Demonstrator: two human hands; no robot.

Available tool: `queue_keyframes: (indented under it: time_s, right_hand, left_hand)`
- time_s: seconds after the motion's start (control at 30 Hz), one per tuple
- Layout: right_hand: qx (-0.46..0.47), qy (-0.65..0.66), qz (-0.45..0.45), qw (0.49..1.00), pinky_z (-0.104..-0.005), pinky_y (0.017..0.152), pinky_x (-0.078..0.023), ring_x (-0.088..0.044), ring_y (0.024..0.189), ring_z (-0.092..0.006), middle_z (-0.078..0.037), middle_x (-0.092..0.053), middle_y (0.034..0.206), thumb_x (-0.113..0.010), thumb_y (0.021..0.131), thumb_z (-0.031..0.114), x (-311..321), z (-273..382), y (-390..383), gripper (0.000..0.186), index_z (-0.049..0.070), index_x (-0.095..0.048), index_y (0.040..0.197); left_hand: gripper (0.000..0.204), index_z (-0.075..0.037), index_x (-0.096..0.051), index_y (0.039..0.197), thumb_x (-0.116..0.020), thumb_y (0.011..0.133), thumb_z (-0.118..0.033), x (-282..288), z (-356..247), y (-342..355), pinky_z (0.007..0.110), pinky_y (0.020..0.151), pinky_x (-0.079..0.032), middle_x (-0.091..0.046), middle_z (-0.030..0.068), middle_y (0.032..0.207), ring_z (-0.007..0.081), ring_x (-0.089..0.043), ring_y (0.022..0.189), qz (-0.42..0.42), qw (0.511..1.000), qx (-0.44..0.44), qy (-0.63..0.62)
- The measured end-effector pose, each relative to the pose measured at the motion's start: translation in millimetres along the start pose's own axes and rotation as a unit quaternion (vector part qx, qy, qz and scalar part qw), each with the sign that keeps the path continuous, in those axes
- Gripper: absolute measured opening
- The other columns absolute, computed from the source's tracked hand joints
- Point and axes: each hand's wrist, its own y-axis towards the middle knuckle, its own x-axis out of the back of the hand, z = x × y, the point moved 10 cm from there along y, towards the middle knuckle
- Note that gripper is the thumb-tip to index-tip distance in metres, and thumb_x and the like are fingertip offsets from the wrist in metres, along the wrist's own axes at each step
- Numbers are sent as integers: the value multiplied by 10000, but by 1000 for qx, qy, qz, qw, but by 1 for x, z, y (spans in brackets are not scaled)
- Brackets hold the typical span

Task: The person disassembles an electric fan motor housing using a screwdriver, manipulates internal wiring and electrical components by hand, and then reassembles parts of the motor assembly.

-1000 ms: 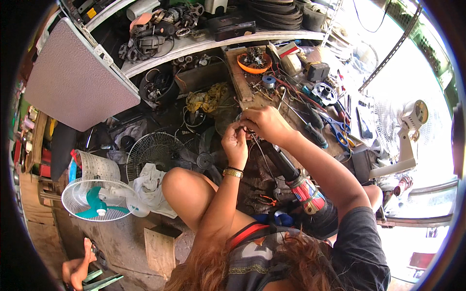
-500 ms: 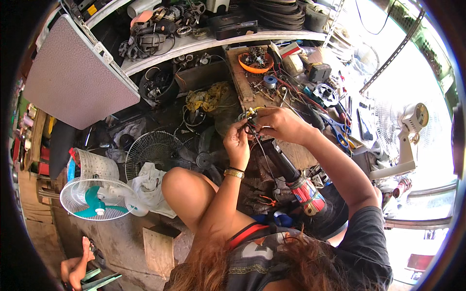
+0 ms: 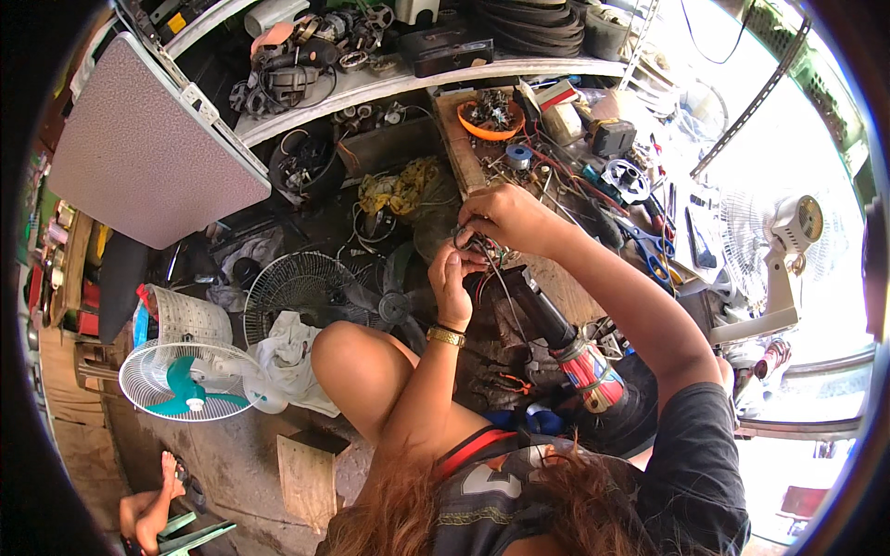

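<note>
Hair and a dark shirt fill the lower edge, and both forearms rise from there toward the wooden bench (image 3: 565, 283), the landmark for all that follows. A bare knee (image 3: 357, 357) lies left of the bench and nearer the person. Below the bench, between the arms, a power tool (image 3: 565, 347) with a red, striped grip lies slanting. The left hand (image 3: 451, 278), a gold bracelet (image 3: 446, 335) on its wrist, sits at the bench's left edge, its fingers pinched narrow on a bundle of thin wires (image 3: 477, 246). The right hand (image 3: 505, 215) is just above it, over the bench's near end, fingers curled and closed on the same wires, touching the left fingertips. Whatever small part the wires join is hidden by the fingers.

Left of the bench, a bare fan guard (image 3: 301, 292) lies on the floor beside a white cloth (image 3: 292, 357), and farther left stands a white fan (image 3: 190, 385) with teal blades. At the bench's far end sits an orange bowl (image 3: 489, 120) of parts. Beyond it runs a white shelf (image 3: 371, 88) crowded with motors.
</note>
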Motion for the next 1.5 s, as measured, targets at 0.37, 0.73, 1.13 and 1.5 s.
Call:
queue_keyframes:
  time_s: [0.37,0.73,1.13,1.5]
  right_hand:
    - [1,16,-7,1000,-408,713,-519,-658,791,-340,-147,-675,814,-693,726,34,4,3,-5,153,26,-662,875]
    - [-75,70,-17,995,-334,698,-522,-684,756,-246,-110,-693,794,-708,707,-8,-5,-18,-2,152,13,-688,856]
    - [-96,36,-61,993,-388,651,-531,-684,726,-265,-121,-690,763,-726,715,120,-1,-22,-9,173,67,-692,876]
    - [-34,-322,-79,943,-370,623,-539,-609,788,-242,-46,-617,798,-671,725,176,4,30,-30,131,72,-610,778]
  left_hand:
    - [353,4,-594,1164,-562,984,-299,6,8,1,279,675,-587,-642,67,948,115,-634,804,-20,998,11,55]
    - [350,-15,-581,1206,-596,968,-271,8,11,-1,285,664,-593,-628,60,1038,131,-636,863,-8,999,16,30]
    - [268,-19,-576,1219,-519,1003,-167,7,14,1,270,650,-586,-639,50,1018,114,-636,860,7,996,28,84]
    - [255,-22,-584,1228,-500,1007,-119,5,11,3,238,649,-571,-637,36,1022,89,-635,801,-6,993,24,112]
